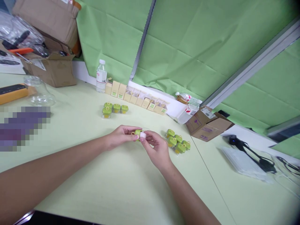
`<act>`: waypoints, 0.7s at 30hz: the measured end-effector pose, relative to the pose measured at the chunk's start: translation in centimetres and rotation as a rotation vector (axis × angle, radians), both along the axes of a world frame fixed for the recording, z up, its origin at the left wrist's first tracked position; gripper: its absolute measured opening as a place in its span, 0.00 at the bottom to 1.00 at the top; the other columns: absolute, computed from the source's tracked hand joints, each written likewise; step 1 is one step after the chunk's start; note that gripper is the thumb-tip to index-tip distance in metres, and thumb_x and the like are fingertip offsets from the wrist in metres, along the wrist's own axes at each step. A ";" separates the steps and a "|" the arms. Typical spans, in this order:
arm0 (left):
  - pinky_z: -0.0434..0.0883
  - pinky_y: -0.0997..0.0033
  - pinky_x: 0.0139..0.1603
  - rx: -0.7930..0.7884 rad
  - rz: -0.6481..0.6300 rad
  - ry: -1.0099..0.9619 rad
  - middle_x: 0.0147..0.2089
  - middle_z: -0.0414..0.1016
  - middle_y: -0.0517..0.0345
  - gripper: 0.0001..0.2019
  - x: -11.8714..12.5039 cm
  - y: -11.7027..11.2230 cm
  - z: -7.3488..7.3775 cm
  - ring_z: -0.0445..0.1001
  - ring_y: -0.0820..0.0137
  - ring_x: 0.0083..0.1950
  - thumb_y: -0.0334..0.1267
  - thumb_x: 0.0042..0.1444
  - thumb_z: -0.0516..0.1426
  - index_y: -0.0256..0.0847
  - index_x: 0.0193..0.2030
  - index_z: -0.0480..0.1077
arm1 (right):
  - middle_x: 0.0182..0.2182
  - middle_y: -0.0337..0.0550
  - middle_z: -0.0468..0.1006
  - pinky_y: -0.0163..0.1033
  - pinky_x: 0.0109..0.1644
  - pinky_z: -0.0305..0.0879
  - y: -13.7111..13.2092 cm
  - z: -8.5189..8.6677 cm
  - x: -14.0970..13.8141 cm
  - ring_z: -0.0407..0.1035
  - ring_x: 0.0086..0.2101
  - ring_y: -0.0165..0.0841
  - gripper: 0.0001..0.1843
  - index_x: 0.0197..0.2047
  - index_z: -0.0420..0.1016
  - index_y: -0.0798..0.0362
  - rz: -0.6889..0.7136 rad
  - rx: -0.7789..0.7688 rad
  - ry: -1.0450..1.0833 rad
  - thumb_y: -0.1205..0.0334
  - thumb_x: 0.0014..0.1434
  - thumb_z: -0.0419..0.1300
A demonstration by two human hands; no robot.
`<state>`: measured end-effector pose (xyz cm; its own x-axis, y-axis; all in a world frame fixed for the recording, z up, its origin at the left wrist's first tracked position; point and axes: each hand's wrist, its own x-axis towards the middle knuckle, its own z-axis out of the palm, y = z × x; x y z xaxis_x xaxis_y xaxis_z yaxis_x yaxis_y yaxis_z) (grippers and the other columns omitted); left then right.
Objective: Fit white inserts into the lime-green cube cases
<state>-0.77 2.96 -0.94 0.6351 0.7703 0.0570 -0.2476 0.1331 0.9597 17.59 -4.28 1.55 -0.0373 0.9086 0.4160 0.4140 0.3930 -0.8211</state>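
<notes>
Both my hands meet over the middle of the pale green table [117,187]. My left hand [122,135] pinches a small green bottle with a gold ring [137,133]. My right hand [156,148] grips the same bottle from the right, fingertips on its whitish end [142,135]. Several more green bottles [178,143] lie in a cluster just right of my right hand. Another group of green bottles [114,108] stands farther back on the table.
A row of small cream boxes [136,97] lines the back edge beside a water bottle [101,76]. Cardboard boxes sit at the far left [53,68] and right [207,123]. A glass jar [38,92], a clear packet [243,162] and black cables [257,157] lie around.
</notes>
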 end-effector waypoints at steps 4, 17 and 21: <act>0.66 0.51 0.64 0.002 0.010 0.015 0.54 0.79 0.47 0.29 0.0 0.0 -0.2 0.76 0.58 0.55 0.43 0.49 0.70 0.39 0.58 0.73 | 0.42 0.45 0.81 0.42 0.43 0.79 -0.1 0.0 -0.1 0.77 0.38 0.36 0.11 0.47 0.78 0.48 -0.016 0.020 -0.040 0.59 0.60 0.64; 0.68 0.55 0.61 -0.037 -0.038 0.033 0.49 0.81 0.51 0.28 -0.3 0.3 0.3 0.77 0.63 0.51 0.37 0.47 0.70 0.39 0.57 0.74 | 0.38 0.44 0.83 0.42 0.44 0.78 -0.1 0.0 -0.1 0.79 0.36 0.36 0.11 0.43 0.74 0.51 -0.032 -0.069 -0.023 0.57 0.58 0.66; 0.68 0.55 0.61 -0.034 -0.052 0.031 0.50 0.81 0.51 0.29 -0.3 0.4 0.2 0.77 0.63 0.51 0.37 0.47 0.71 0.40 0.57 0.74 | 0.37 0.44 0.83 0.41 0.43 0.78 -0.1 0.0 -0.1 0.80 0.36 0.36 0.12 0.43 0.74 0.51 -0.041 -0.084 -0.002 0.57 0.57 0.67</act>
<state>-1.08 3.35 -0.77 0.6751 0.7376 0.0115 -0.2100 0.1772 0.9615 17.46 -4.37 1.54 0.0002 0.9409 0.3386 0.4304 0.3056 -0.8493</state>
